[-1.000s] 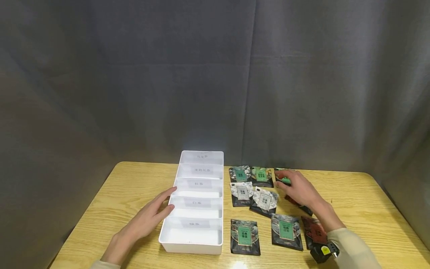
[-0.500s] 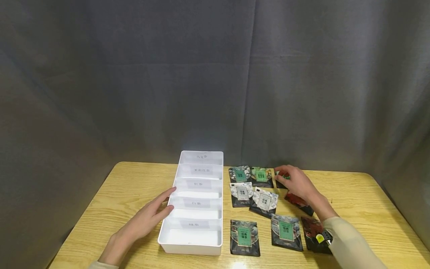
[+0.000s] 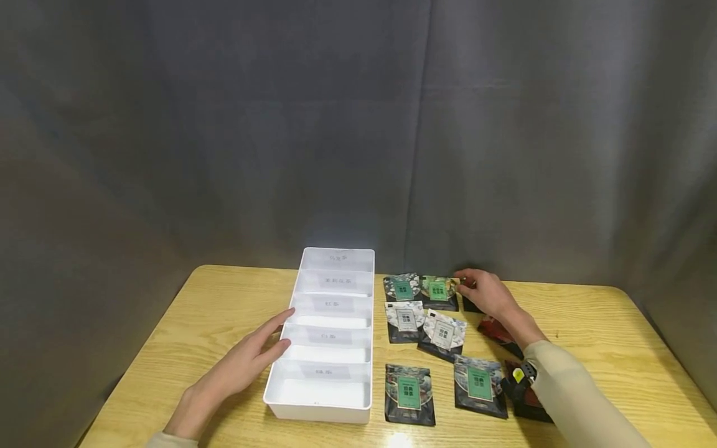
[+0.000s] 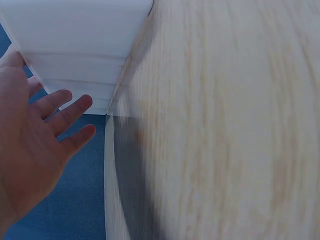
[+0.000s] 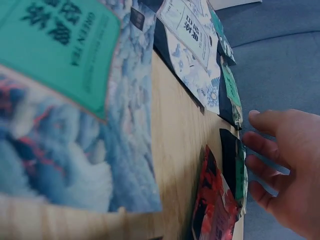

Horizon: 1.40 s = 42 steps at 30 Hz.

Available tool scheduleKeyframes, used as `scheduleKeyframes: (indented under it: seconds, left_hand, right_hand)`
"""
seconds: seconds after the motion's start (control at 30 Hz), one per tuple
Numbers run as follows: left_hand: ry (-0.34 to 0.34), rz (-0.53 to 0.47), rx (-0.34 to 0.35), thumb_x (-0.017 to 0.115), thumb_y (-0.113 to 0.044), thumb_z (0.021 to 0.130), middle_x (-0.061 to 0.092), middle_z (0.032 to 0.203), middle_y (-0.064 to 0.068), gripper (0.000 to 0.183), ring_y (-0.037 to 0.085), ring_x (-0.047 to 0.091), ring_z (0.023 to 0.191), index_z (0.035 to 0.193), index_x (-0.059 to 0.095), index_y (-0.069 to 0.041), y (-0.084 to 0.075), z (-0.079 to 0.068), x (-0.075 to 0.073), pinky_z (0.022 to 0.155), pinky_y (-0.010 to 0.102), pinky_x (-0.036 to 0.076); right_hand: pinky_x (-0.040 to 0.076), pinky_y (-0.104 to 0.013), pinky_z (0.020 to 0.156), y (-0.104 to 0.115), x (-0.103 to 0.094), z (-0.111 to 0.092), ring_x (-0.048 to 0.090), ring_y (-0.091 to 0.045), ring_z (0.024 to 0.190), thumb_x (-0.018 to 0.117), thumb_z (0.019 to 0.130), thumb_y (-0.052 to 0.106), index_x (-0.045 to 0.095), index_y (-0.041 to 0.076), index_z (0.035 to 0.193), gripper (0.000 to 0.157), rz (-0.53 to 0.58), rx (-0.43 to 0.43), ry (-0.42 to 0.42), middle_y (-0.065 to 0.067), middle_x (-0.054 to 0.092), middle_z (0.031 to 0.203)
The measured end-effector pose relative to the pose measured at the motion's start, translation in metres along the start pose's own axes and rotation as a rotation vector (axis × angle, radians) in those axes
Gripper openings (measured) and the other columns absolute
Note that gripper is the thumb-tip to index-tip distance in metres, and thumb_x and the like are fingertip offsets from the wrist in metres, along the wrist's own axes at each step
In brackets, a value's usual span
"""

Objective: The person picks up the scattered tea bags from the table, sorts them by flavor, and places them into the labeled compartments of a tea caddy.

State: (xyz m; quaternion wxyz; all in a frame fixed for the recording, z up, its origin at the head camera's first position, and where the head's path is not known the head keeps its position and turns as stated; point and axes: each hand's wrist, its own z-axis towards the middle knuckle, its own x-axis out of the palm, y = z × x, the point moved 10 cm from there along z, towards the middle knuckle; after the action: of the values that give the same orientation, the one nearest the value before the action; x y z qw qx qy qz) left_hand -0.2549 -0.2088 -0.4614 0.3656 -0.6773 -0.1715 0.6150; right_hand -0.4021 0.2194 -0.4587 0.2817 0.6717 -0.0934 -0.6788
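My left hand (image 3: 235,361) lies at the left side of a long white compartment box (image 3: 316,413), fingers spread and fingertips at its rim; in the left wrist view the fingers (image 4: 70,114) show loosely extended beside the box wall. My right hand (image 3: 493,295) is at the back of the table, holding nothing visible. Its fingertips are right at the edge of a green-labelled tea packet (image 3: 439,292). The hand mostly covers another dark packet (image 3: 470,305). In the right wrist view the thumb and fingers (image 5: 265,172) are relaxed and slightly bent near these packets.
Two white-and-black tea packets (image 3: 442,335) lie mid-table, with a teal-labelled packet (image 3: 401,288) behind. Two green tea packets (image 3: 409,395) lie in front. Red packets (image 3: 495,330) are partly under the right forearm. A grey curtain (image 3: 358,137) hangs behind the table.
My right hand has shifted slightly left, from over the back-right packet to the edge of the neighbouring green-labelled one. My left hand has stayed at the box.
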Motion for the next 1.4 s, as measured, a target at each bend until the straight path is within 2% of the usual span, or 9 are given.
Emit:
scheduleKeyframes:
  seconds: [0.13,0.27,0.53,0.7,0.97,1.17,1.27,1.4]
  left_hand:
    - [0.000,0.002,0.009,0.047,-0.055,0.101,0.037,0.159,0.000,0.057,0.028,0.041,0.143,0.153,0.027,-0.045,-0.002,0.001,0.001,0.116,0.054,0.035]
    - [0.004,-0.020,0.003,0.048,-0.051,0.102,0.035,0.160,0.000,0.056,0.027,0.038,0.146,0.153,0.028,-0.044,-0.003,0.001,0.003,0.117,0.054,0.033]
    - [-0.001,-0.015,-0.007,0.049,-0.047,0.103,0.035,0.160,-0.001,0.055,0.026,0.035,0.147,0.153,0.028,-0.046,-0.003,0.001,0.004,0.118,0.054,0.032]
    - [-0.008,-0.006,-0.010,0.049,-0.049,0.102,0.035,0.160,-0.001,0.055,0.025,0.035,0.147,0.153,0.027,-0.046,-0.002,0.000,0.004,0.119,0.053,0.031]
    - [-0.008,0.000,-0.011,0.048,-0.053,0.101,0.035,0.160,-0.001,0.056,0.024,0.035,0.147,0.153,0.027,-0.047,-0.001,-0.001,0.003,0.119,0.052,0.031]
    - [-0.011,-0.003,-0.010,0.049,-0.049,0.102,0.035,0.160,-0.001,0.055,0.025,0.034,0.147,0.153,0.028,-0.045,-0.003,0.000,0.001,0.119,0.053,0.031]
    - [-0.015,-0.002,-0.005,0.049,-0.048,0.103,0.035,0.160,-0.001,0.055,0.025,0.034,0.147,0.153,0.029,-0.045,-0.004,0.000,0.000,0.119,0.053,0.031]
    - [-0.023,0.007,0.003,0.048,-0.051,0.102,0.036,0.160,0.000,0.055,0.025,0.034,0.147,0.153,0.029,-0.044,-0.004,0.000,-0.002,0.119,0.053,0.031]
  right_hand:
    - [0.057,-0.046,0.075,-0.004,0.001,0.005,0.068,-0.036,0.098,0.062,0.099,0.020,0.066,-0.001,0.127,0.035,-0.022,-0.002,-0.012,-0.023,0.069,0.118]
    - [0.057,-0.050,0.083,-0.009,0.004,0.008,0.068,-0.038,0.102,0.062,0.099,0.022,0.067,-0.002,0.125,0.036,-0.032,0.002,-0.021,-0.023,0.069,0.119]
    - [0.055,-0.052,0.087,-0.013,0.005,0.010,0.066,-0.039,0.107,0.064,0.098,0.021,0.070,-0.001,0.120,0.032,-0.038,0.014,-0.045,-0.022,0.070,0.118]
    - [0.056,-0.050,0.084,-0.014,0.005,0.012,0.067,-0.037,0.102,0.065,0.097,0.023,0.072,0.000,0.117,0.031,-0.046,0.030,-0.053,-0.021,0.071,0.113]
    - [0.054,-0.052,0.084,-0.016,0.010,0.015,0.065,-0.039,0.106,0.064,0.097,0.027,0.072,0.002,0.119,0.034,-0.073,0.044,-0.017,-0.021,0.070,0.117]
    - [0.053,-0.053,0.083,-0.014,0.011,0.017,0.067,-0.036,0.100,0.065,0.097,0.027,0.072,0.004,0.119,0.032,-0.092,0.035,-0.024,-0.019,0.072,0.114]
    - [0.051,-0.047,0.075,-0.014,0.012,0.018,0.067,-0.031,0.090,0.066,0.097,0.027,0.072,0.005,0.120,0.033,-0.105,0.040,-0.026,-0.018,0.073,0.112]
    - [0.038,-0.038,0.069,-0.014,0.013,0.019,0.064,-0.026,0.081,0.067,0.096,0.029,0.073,0.007,0.120,0.033,-0.129,0.049,-0.030,-0.014,0.074,0.107]
